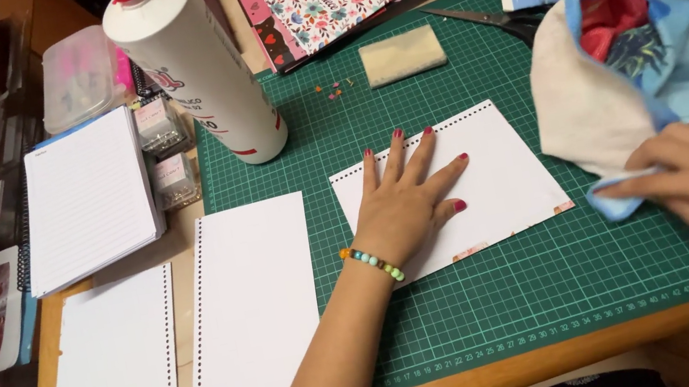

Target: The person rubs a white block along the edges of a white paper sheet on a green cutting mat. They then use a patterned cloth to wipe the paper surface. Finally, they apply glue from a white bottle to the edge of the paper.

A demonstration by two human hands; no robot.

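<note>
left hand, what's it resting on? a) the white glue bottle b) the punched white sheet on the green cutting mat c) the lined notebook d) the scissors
b: the left hand lies flat, fingers spread, on the punched white sheet that sits on the green cutting mat, apart from the glue bottle, the lined notebook and the scissors.

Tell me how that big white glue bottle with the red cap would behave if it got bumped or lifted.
The glue bottle stands tall and narrow on the edge of the green cutting mat, so a sideways knock would probably tip it. Being round, it would likely roll once down. It looks large and opaque, so it may be fairly heavy; its fill cannot be seen.
</note>
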